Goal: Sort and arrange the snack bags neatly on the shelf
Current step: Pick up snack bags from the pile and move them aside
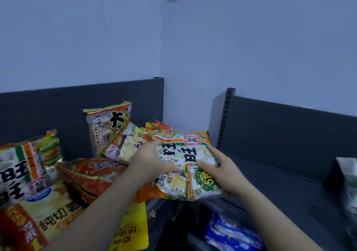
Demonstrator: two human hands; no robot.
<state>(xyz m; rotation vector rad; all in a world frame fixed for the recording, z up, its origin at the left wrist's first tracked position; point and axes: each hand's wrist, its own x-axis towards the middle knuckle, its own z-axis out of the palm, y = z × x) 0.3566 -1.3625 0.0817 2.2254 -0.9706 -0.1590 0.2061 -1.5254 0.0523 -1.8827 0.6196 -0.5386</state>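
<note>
1. Carrying the rice cracker bag (190, 154) across the corner gap between the left shelf (48, 111) and the right shelf (289, 183) looks like the main hazard. If it is let go here it would likely fall past both boards toward the blue-and-white packets (231, 231) on the level below.
2. The heap of snack bags (87, 175) on the left shelf lies loose and overlapping. A yellow bag (133, 229) already hangs over the front edge, right beside the left forearm, so a brush from that arm could tip it off.
3. The held bag is puffed, glossy film, caught only at its two sides. It may slide out, or its contents may crack under a hard squeeze.
4. The left hand (152, 162) grips the bag's left side, its fingers curled over the far edge and its thumb on the printed face.
5. The right hand (218, 166) pinches the right side, thumb pressed on the face and index finger straight along the edge. Its other fingers are hidden underneath.
</note>
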